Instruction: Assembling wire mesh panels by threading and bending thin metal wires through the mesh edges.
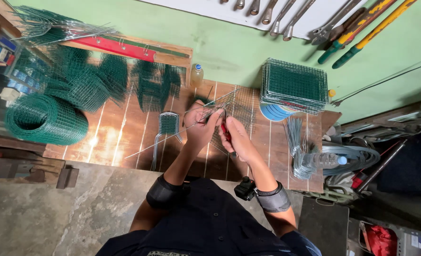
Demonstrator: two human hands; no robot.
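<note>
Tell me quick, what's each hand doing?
Left hand: closed, gripping the grey wire mesh panel.
Right hand: closed around red-handled pliers.

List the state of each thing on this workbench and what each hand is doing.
Left hand: closed on the silver wire mesh panel.
Right hand: closed on red-handled pliers, at the panel.
Green wire mesh roll: rolled, lying on its side.
Stack of green mesh panels: flat, piled.
Small clear plastic bottle: upright, capped.
Bundle of bent silver wires: loose, lying flat.
</note>
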